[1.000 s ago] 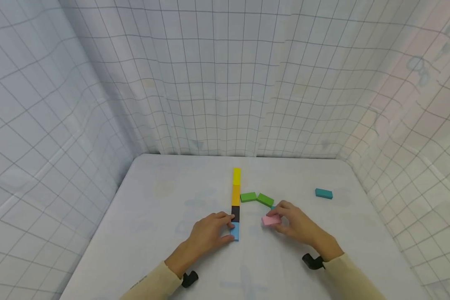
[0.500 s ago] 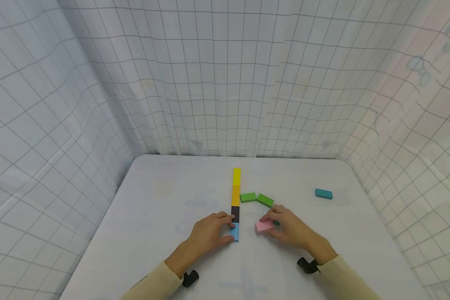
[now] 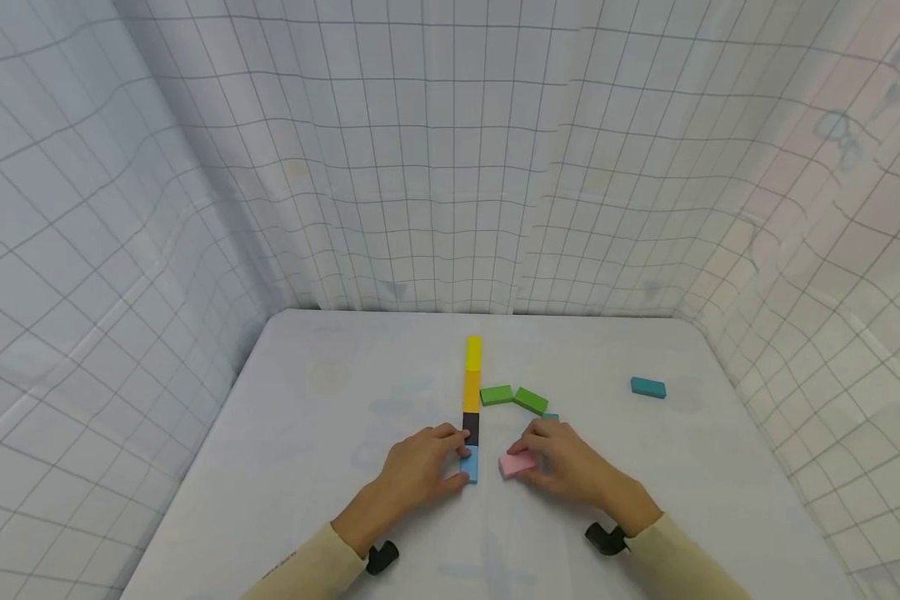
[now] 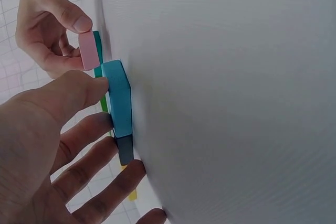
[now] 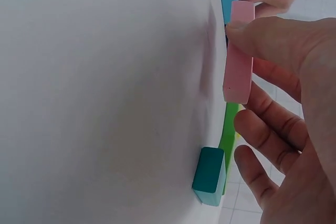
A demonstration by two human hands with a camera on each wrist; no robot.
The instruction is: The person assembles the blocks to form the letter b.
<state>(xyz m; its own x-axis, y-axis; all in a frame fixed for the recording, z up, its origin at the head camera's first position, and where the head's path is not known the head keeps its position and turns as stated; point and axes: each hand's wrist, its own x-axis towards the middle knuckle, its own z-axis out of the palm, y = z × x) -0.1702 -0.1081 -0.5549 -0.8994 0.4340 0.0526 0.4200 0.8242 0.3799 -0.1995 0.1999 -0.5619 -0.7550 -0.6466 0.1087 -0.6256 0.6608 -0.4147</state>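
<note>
My left hand [image 3: 420,465] touches the left side of a light blue block [image 3: 471,463] with its thumb and fingertips. The light blue block lies at the near end of a straight row, against a black block [image 3: 471,428]. Beyond these lie an orange-yellow block [image 3: 472,392] and a yellow block [image 3: 473,353]. My right hand [image 3: 566,462] pinches a pink block [image 3: 518,463] between thumb and fingers, right of the light blue block and apart from it. In the right wrist view the pink block [image 5: 240,69] appears raised off the table.
Two green blocks [image 3: 497,395] [image 3: 531,400] run rightward from the row. A teal block [image 5: 209,171] stands past them, mostly hidden by my right hand in the head view. Another teal block [image 3: 648,387] lies far right. Grid-patterned curtains [image 3: 420,208] surround the white table [image 3: 307,400].
My right hand has carried the pink block left and toward me, closer to the light blue block. The teal block's far end shows beside the fingers. My left hand stays in place.
</note>
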